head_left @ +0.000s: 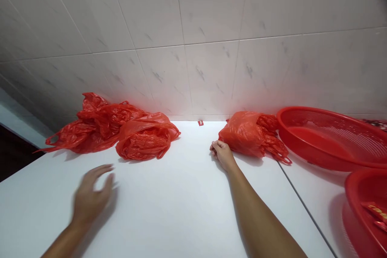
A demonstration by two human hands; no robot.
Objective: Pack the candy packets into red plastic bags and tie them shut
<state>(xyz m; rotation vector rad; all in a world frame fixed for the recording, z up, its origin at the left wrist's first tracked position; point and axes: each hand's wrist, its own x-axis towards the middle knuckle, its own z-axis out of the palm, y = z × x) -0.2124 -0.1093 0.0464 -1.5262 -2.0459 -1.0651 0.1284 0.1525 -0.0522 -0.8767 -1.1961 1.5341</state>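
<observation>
My left hand (91,195) hovers over the white table (169,205), slightly blurred, thumb and fingers apart and nothing between them. Closest to it is a loosely bunched red plastic bag (145,139). With its fingers curled together, my right hand (223,153) rests at the left end of a filled red plastic bag (244,133); whether the fingertips pinch anything is hidden. That bag lies on its side, its gathered handles pointing right. Between the bags, a tiny red packet (200,123) lies against the wall.
More crumpled red bags (93,125) lie at the back left. A wide red plastic basket (329,141) stands at the right. In front of it, a second red basket (363,209) holds red and yellow packets (376,213). The tiled wall (211,68) bounds the table's back.
</observation>
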